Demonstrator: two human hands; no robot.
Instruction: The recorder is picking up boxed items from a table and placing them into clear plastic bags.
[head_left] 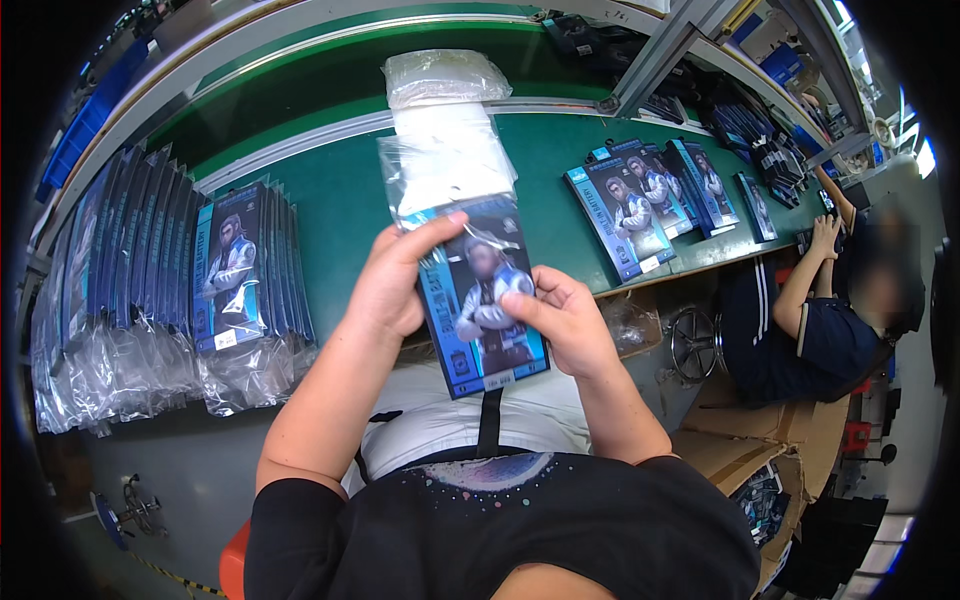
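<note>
Close in front of my body I hold a flat dark-blue box (490, 345) printed with a figure in a white and blue jacket. My left hand (392, 278) grips its upper left side, the thumb lying across the front. On the right edge my right hand (572, 325) is closed, its thumb pressed on the printed face. Clear film of a plastic bag (400, 178) shows at the box's far end; I cannot tell how much of the box is inside it. Beyond lies a pile of clear plastic bags (447, 82) on the bench.
Bagged boxes (232, 265) stand in rows on the left of the green bench (340, 190). More boxes (625, 215) lean together at the right. A co-worker (825, 310) sits farther right. An open cardboard carton (735, 450) is below the bench at my right.
</note>
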